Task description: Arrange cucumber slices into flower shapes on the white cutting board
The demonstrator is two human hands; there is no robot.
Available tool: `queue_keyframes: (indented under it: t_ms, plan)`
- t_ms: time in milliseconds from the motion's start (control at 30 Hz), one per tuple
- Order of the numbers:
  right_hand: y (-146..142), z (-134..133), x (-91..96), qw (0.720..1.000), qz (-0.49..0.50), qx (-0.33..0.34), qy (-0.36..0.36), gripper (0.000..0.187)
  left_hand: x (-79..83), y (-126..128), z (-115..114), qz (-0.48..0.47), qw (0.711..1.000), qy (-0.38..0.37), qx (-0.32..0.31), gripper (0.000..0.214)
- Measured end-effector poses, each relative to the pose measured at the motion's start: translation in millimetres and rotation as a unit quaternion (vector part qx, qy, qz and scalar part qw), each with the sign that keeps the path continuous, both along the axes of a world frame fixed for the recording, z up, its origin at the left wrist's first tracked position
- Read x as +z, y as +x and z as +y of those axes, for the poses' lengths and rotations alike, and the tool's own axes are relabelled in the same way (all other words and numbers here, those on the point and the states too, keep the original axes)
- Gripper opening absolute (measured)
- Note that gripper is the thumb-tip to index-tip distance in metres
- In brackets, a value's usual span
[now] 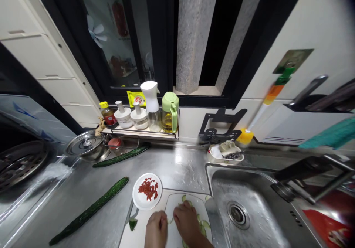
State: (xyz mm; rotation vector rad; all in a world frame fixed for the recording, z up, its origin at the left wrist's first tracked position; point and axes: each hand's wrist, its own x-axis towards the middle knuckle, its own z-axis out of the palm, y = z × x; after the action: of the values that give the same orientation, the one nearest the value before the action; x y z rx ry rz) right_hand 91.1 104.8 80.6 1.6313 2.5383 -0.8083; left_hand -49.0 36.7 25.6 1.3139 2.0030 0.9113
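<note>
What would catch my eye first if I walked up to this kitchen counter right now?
Probably the two hands, left hand and right hand, working among pale green slices on the white cutting board at the bottom edge. Beside it sits a small white plate of red bits, and two long cucumbers lie on the steel counter to the left.

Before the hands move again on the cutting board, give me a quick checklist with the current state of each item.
1. Left hand on cutting board: ok.
2. Right hand on cucumber slices: ok.
3. Knife in either hand: cannot tell.
4. Small plate of red pieces clear of both hands: ok.
5. Whole cucumber lying apart, left of board: ok.
6. Slices near sink edge: not ok, some at board's rim.
</note>
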Motion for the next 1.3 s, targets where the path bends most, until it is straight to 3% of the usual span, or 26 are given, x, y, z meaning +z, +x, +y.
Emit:
queue_keyframes:
  t_ms: [200, 300, 433, 533, 633, 767, 967, 1133, 1300]
  plan:
    - [5, -2, -4.0, 0.999, 0.013, -0.005, 0.036, 0.009, 0.8, -2, -1, -0.007, 1.0, -0.01, 0.011, 0.016]
    - [13, -4, -15.5, 0.996, 0.035, -0.011, 0.078, 0.008, -0.7, -2, -2, -0.014, 1.0, -0.008, 0.016, 0.017]
    - [24, -14, -55.7, 0.982, 0.093, -0.034, 0.163, 0.014, -3.9, -2, -3, -0.013, 1.0, -0.002, 0.014, 0.018]
    - [29, -25, -89.6, 0.951, 0.145, -0.027, 0.271, 0.018, -6.6, -1, -4, -0.011, 1.0, -0.006, 0.014, 0.02]
    - [29, -35, -106.5, 0.923, 0.167, 0.0, 0.348, 0.021, -9.2, -1, -5, -0.014, 1.0, -0.01, 0.017, 0.02]
    - [28, -37, -106.0, 0.899, 0.176, 0.002, 0.401, 0.02, -10.7, -2, -5, -0.013, 1.0, -0.012, 0.014, 0.022]
    - [31, -31, -88.7, 0.89, 0.154, 0.031, 0.427, 0.019, -5.2, -1, -4, -0.019, 0.999, -0.013, 0.029, 0.023]
    - [35, -34, -72.7, 0.906, 0.136, 0.037, 0.399, 0.023, 0.0, -5, -6, -0.035, 0.998, -0.032, 0.038, 0.028]
    - [40, -45, -74.1, 0.943, 0.091, 0.017, 0.318, 0.032, -2.4, -19, -15, 0.011, 0.993, -0.022, 0.115, 0.034]
